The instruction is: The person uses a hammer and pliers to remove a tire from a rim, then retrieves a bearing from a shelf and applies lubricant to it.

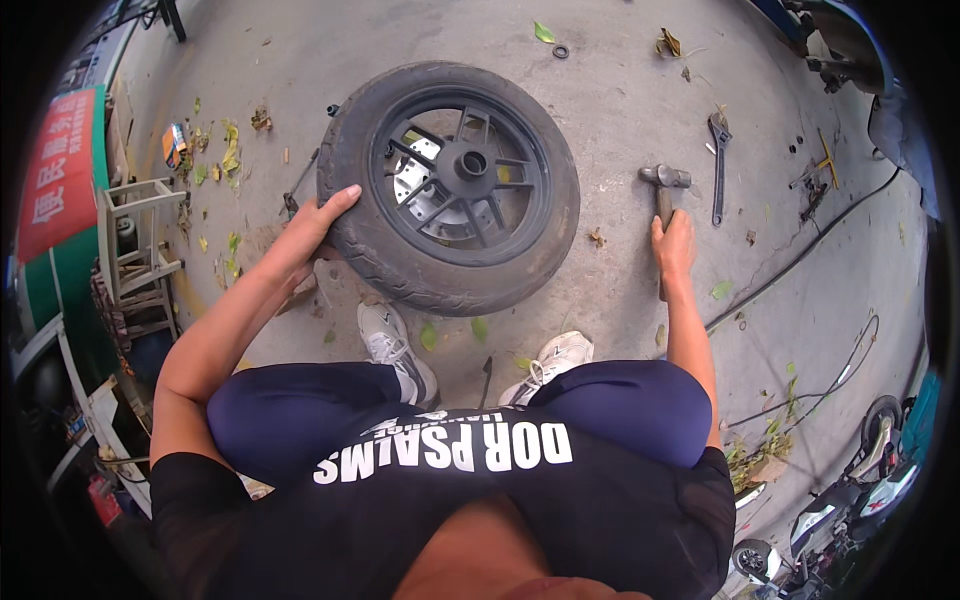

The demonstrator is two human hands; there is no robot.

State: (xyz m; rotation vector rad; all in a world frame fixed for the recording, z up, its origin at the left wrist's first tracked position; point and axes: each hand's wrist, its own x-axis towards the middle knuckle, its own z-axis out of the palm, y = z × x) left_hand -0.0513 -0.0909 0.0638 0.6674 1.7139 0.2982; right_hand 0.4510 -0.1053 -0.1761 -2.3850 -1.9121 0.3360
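At the tyre, left fingers clasp its edge; right fingers encircle a hammer handle.

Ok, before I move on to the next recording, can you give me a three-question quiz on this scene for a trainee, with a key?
1. Which of the person's hands holds the hammer?
2. True or false: an adjustable wrench lies to the right of the hammer.
3. Fill in the blank: the left hand holds the wheel by its rubber ____.

Key: 1. the right hand; 2. true; 3. tire.
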